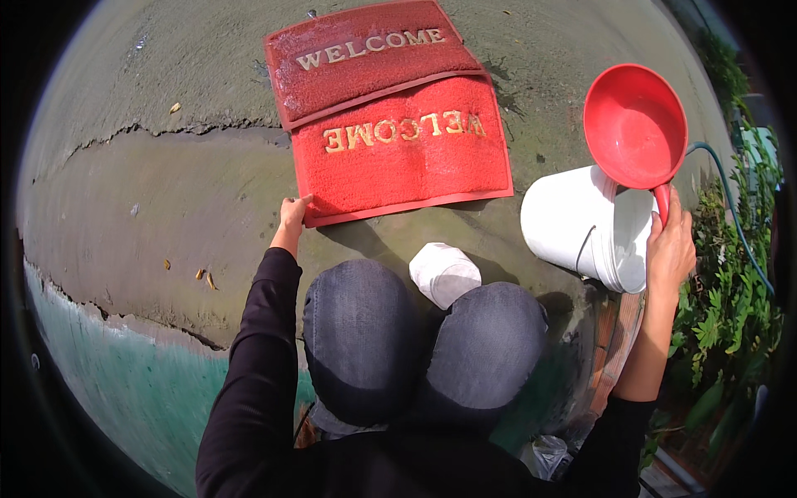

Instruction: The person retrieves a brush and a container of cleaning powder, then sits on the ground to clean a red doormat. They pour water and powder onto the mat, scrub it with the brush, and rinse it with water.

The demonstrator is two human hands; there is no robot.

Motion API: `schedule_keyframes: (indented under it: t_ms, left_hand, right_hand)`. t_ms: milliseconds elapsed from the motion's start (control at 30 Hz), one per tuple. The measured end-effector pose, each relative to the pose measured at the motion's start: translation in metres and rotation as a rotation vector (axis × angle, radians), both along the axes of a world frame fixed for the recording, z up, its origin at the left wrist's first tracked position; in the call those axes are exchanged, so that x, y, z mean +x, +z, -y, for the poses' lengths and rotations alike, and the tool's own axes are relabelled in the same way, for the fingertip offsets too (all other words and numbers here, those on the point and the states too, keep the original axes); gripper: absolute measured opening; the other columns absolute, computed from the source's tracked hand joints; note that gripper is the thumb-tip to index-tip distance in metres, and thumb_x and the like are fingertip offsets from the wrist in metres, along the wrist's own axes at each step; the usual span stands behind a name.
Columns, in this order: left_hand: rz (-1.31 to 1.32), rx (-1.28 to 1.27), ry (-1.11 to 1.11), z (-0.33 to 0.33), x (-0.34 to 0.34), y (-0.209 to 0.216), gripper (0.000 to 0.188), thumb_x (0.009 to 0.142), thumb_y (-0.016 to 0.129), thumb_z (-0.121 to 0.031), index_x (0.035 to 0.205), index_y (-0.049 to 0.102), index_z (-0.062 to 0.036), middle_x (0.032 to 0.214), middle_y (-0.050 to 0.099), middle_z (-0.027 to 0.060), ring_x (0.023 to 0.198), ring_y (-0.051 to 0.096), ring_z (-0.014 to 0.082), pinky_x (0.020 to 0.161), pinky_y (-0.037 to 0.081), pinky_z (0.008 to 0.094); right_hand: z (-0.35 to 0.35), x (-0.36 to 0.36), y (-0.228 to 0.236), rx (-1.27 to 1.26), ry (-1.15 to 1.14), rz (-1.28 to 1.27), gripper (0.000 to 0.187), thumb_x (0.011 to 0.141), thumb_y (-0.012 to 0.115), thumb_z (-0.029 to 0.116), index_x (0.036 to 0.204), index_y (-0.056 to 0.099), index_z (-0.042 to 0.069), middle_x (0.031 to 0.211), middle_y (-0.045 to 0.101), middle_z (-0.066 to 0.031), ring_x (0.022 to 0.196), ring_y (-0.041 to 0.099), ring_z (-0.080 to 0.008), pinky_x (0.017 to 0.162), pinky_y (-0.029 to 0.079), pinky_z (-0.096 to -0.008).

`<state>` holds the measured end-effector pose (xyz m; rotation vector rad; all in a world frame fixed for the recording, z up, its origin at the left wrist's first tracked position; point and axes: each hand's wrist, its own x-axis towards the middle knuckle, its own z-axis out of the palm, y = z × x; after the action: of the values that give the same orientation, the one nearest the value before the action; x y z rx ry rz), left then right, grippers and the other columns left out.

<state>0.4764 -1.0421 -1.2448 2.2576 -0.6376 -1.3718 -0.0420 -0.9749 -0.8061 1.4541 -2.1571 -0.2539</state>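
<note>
My left hand [293,217] is closed on the near left corner of a bright red doormat [398,178] with pale lettering. This mat lies on the concrete and meets a darker red doormat [374,70] beyond it. In my right hand [671,245] is the handle of a red plastic dipper [635,124], raised above a white bucket [564,222]. The bowl of the dipper faces up toward me, and I cannot tell whether water is in it. The bucket leans or lies with its mouth toward my right hand.
A white container [444,272] stands just in front of my knees. Green plants [722,290] and a thin hose [737,203] line the right side. The concrete [199,191] has a cracked edge and a few fallen leaves. Clear plastic [548,456] lies near my right elbow.
</note>
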Motion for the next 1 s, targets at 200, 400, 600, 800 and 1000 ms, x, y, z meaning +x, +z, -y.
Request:
schedule_keyframes:
  t_ms: [200,400,600,800,1000]
  left_hand:
    - [-0.512,-0.183,-0.129,0.037,-0.046,0.097,0.035,0.080,0.062,-0.014,0.109,0.052,0.0030,0.096,0.062,0.0100,0.076,0.063,0.0184,0.068,0.052,0.0298]
    - [-0.641,-0.302,-0.321,-0.008,-0.072,0.153,0.032,0.084,0.056,-0.007,0.114,0.050,0.0045,0.104,0.061,0.0121,0.087,0.062,0.0184,0.078,0.050,0.0306]
    - [-0.630,-0.269,-0.243,-0.104,-0.067,0.148,0.035,0.083,0.056,-0.005,0.115,0.049,0.0045,0.106,0.061,0.0135,0.090,0.061,0.0198,0.081,0.049,0.0324]
    - [-0.095,-0.325,-0.609,-0.085,-0.030,0.087,0.038,0.080,0.056,-0.001,0.116,0.048,0.0054,0.107,0.061,0.0143,0.092,0.060,0.0201,0.081,0.048,0.0320]
    - [-0.620,-0.177,-0.224,-0.087,-0.018,0.088,0.043,0.078,0.058,-0.003,0.119,0.046,0.0027,0.111,0.058,0.0148,0.091,0.061,0.0227,0.080,0.049,0.0333]
  right_hand:
    - [-0.097,-0.071,0.031,0.126,-0.275,-0.103,0.042,0.074,0.060,0.011,0.115,0.056,0.019,0.093,0.059,-0.0128,0.073,0.062,-0.0324,0.059,0.049,-0.0429]
    - [-0.095,-0.136,-0.063,0.301,-0.264,-0.326,0.014,0.082,0.048,0.017,0.088,0.060,0.012,0.081,0.058,-0.0069,0.070,0.063,-0.0207,0.060,0.050,-0.0357]
    - [-0.072,-0.138,-0.106,0.429,-0.232,-0.101,0.015,0.082,0.048,0.014,0.084,0.062,0.008,0.075,0.064,-0.0114,0.076,0.065,-0.0241,0.066,0.052,-0.0366]
    - [-0.094,-0.194,-0.101,0.299,-0.383,0.261,0.022,0.074,0.060,0.016,0.092,0.065,0.004,0.079,0.066,-0.0138,0.079,0.065,-0.0282,0.067,0.051,-0.0365]
    - [-0.124,-0.213,-0.078,-0.063,-0.590,1.101,0.037,0.070,0.068,0.008,0.104,0.060,-0.002,0.062,0.059,-0.0045,0.040,0.047,-0.0093,0.035,0.035,-0.0224]
